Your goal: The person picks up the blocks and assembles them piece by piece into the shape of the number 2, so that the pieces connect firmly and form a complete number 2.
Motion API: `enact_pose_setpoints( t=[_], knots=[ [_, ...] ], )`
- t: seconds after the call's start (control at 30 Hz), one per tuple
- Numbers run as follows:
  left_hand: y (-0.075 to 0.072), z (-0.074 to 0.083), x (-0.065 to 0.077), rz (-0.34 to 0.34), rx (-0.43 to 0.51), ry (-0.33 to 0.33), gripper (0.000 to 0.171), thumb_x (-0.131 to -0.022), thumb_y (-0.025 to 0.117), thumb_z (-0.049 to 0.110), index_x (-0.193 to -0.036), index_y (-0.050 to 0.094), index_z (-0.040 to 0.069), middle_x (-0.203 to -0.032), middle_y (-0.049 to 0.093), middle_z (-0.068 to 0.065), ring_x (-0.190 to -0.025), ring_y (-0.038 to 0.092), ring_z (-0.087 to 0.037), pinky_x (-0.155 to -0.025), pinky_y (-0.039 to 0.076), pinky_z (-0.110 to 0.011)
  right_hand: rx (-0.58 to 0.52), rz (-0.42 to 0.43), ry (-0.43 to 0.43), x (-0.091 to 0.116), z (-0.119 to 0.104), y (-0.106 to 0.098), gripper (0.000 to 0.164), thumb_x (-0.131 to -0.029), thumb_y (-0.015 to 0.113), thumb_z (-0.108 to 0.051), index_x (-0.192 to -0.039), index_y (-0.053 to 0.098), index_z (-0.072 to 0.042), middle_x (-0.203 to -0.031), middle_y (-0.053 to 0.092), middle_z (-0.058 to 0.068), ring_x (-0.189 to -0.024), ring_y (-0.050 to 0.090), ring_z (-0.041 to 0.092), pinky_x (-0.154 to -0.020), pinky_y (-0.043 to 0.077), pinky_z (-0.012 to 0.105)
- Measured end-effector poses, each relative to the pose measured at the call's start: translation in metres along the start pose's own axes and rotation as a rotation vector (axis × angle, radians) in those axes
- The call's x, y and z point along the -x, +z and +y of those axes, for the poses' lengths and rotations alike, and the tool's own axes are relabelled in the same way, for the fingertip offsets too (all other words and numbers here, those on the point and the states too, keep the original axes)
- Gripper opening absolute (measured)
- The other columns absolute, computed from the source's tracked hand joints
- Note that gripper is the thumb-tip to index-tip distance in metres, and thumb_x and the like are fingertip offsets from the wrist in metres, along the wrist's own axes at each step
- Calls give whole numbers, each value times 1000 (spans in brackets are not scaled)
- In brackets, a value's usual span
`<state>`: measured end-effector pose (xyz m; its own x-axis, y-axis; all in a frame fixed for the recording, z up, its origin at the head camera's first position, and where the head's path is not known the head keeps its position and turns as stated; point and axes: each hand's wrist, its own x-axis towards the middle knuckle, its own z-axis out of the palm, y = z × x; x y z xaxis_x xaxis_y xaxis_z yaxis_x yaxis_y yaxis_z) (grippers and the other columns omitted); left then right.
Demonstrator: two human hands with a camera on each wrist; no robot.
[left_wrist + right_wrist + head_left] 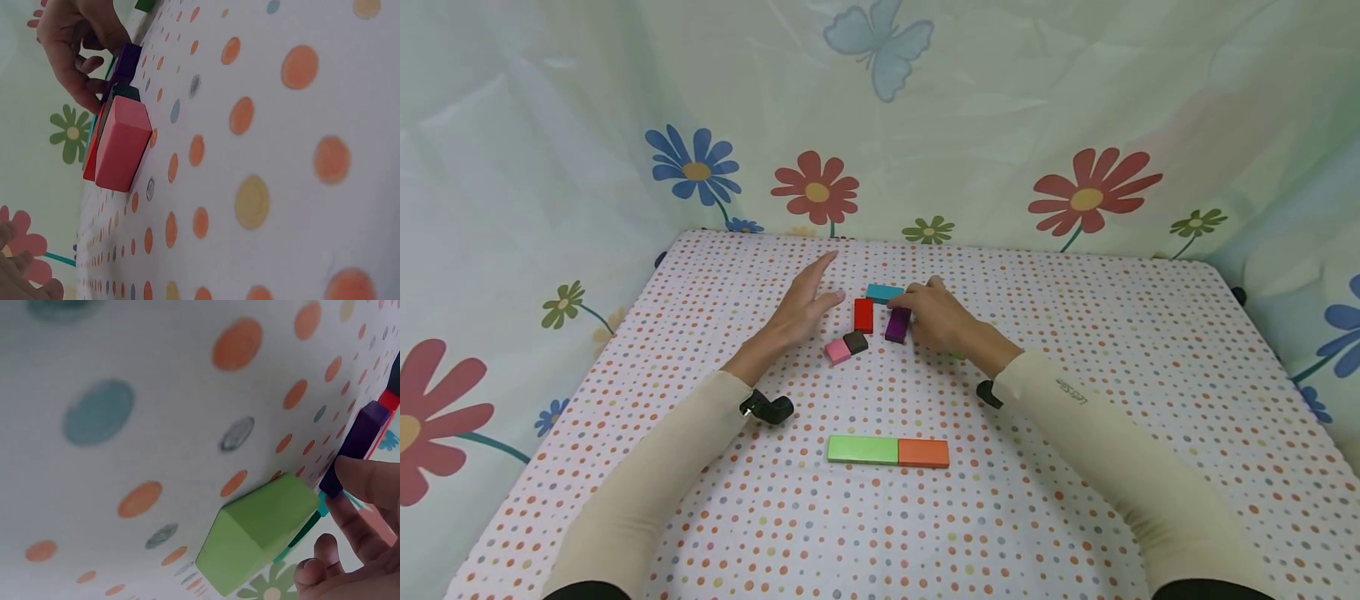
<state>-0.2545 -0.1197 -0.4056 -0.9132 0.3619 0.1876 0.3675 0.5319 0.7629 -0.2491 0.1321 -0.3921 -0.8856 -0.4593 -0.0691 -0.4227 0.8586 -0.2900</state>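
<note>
In the head view my right hand [942, 318] pinches a purple block [897, 326] at its far end, thumb and fingertip on it in the right wrist view. My left hand [802, 310] hovers to the left with fingers extended, holding nothing. Between the hands lie a red block [863, 316] and a teal block [884, 293] behind it. Closer to me a small black block [855, 342] meets a pink block [838, 352]. A light green block [259, 531] sits beside my right hand, mostly hidden by it in the head view.
Nearer to me, a longer light green block [862, 450] and an orange block [923, 453] lie end to end. A dark green block [305, 530] shows behind the hand in the right wrist view. The dotted tablecloth [880, 533] reaches a flowered curtain [985, 125] behind.
</note>
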Motion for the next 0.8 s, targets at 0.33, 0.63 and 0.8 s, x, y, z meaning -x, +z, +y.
enact_pose_setpoints(
  t=[0.33, 0.63, 0.8],
  knots=[
    [-1, -3, 1, 7, -2, 1, 73, -98, 41, 41, -164, 18, 20, -169, 16, -6, -155, 12, -29, -122, 10, -59, -10, -3, 0, 0, 3, 4, 36, -93, 68, -3, -128, 69, -9, -119, 67, 11, -102, 44, 27, -86, 43, 38],
    [-5, -4, 5, 9, 4, -1, 74, -98, 42, 41, -164, 17, 18, -169, 15, -9, -155, 9, -31, -122, 8, -62, -54, 7, -16, 4, 4, 5, 32, -91, 76, -10, -121, 71, -3, -119, 67, 12, -106, 43, 26, -87, 43, 37],
    [-7, -6, 8, 7, -15, -7, 74, -98, 42, 41, -164, 17, 18, -169, 15, -8, -156, 9, -30, -122, 8, -60, -68, 17, -22, 6, 6, 8, 32, -89, 78, -11, -120, 72, -1, -116, 70, 12, -106, 43, 26, -87, 43, 36]
  ],
)
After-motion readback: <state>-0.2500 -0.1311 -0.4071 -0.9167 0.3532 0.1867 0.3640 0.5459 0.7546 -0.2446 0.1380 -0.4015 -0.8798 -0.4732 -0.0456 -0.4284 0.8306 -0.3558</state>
